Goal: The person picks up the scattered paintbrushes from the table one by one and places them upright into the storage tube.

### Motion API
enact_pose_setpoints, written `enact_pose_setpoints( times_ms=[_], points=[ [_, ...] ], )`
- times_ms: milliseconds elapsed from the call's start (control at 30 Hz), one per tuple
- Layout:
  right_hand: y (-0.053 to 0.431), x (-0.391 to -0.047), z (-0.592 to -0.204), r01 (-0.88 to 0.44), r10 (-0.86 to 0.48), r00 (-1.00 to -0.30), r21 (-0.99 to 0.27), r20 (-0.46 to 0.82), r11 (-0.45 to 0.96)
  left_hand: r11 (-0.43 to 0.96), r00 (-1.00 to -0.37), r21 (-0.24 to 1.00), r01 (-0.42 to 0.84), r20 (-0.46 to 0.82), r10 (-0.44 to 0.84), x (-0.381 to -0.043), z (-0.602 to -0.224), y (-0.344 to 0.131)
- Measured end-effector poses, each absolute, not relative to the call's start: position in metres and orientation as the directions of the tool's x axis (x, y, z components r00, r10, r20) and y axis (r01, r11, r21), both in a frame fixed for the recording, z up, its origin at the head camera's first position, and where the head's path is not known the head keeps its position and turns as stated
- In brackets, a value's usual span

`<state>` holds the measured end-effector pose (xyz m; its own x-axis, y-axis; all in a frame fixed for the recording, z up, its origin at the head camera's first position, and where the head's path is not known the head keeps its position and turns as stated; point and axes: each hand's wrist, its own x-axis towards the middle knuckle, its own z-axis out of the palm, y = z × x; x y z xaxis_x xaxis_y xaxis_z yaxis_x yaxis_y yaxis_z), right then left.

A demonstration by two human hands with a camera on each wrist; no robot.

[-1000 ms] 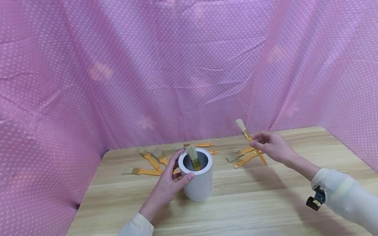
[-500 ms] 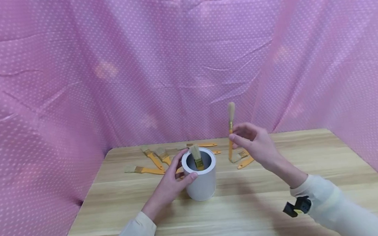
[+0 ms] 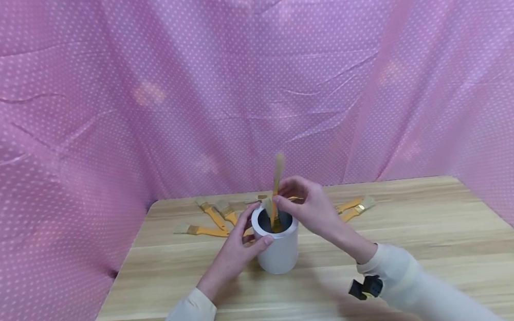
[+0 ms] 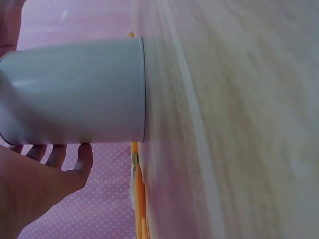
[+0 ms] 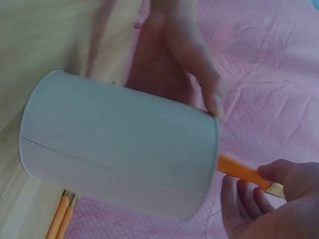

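A grey-white can [image 3: 278, 255] stands upright on the table, its open mouth facing up. My left hand [image 3: 239, 251] grips its left side, thumb near the front rim. My right hand [image 3: 310, 208] pinches a paintbrush [image 3: 278, 166] over the can, bristles up, and the handle's lower end points into the mouth. In the right wrist view the orange handle [image 5: 238, 168] passes behind the can's rim, between thumb and fingers. Another paintbrush [image 3: 267, 206] stands in the can with its bristles up, partly covered by the held one.
Several orange-handled brushes [image 3: 205, 231] lie on the wooden table [image 3: 411, 264] left of and behind the can. More brushes [image 3: 354, 209] lie to the right, beyond the right forearm. A pink dotted curtain [image 3: 250, 89] hangs around the table's back and sides.
My right hand has moved left from the brushes at the right to the can, turning the paintbrush upright and lowering its handle into the mouth. The left hand keeps its grip on the can.
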<state>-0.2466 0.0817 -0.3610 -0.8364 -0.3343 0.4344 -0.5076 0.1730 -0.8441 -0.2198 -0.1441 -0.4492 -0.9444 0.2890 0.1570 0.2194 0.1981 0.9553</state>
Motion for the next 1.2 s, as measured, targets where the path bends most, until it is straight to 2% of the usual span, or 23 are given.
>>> enact_pose_setpoints(
  times_ms=[133, 300, 600, 700, 967, 1200],
  points=[
    [0.071, -0.246, -0.367, -0.55, -0.345, -0.823, -0.786, 0.452, 0.283, 0.196, -0.944, 0.955, 0.222, 0.16, 0.289, -0.22, -0.451, -0.144],
    [0.064, -0.246, -0.37, -0.597, -0.367, -0.797, -0.721, 0.48, 0.353, 0.196, -0.943, 0.955, 0.222, 0.159, 0.292, -0.219, -0.451, -0.143],
    [0.071, -0.244, -0.36, -0.667, -0.408, -0.745, -0.603, 0.528, 0.438, 0.222, -0.953, 0.954, 0.2, 0.137, 0.271, -0.216, -0.449, -0.142],
    [0.079, -0.245, -0.356, -0.671, -0.411, -0.742, -0.6, 0.53, 0.436, 0.214, -0.95, 0.952, 0.219, 0.158, 0.271, -0.216, -0.449, -0.143],
    [0.127, -0.258, -0.356, -0.552, -0.346, -0.834, -0.642, 0.43, 0.533, 0.221, -0.953, 0.95, 0.219, 0.16, 0.257, -0.217, -0.45, -0.143],
    [0.185, -0.284, -0.377, -0.463, -0.299, -0.885, -0.601, 0.357, 0.651, 0.208, -0.95, 0.953, 0.219, 0.159, 0.269, -0.22, -0.451, -0.143]
  ],
)
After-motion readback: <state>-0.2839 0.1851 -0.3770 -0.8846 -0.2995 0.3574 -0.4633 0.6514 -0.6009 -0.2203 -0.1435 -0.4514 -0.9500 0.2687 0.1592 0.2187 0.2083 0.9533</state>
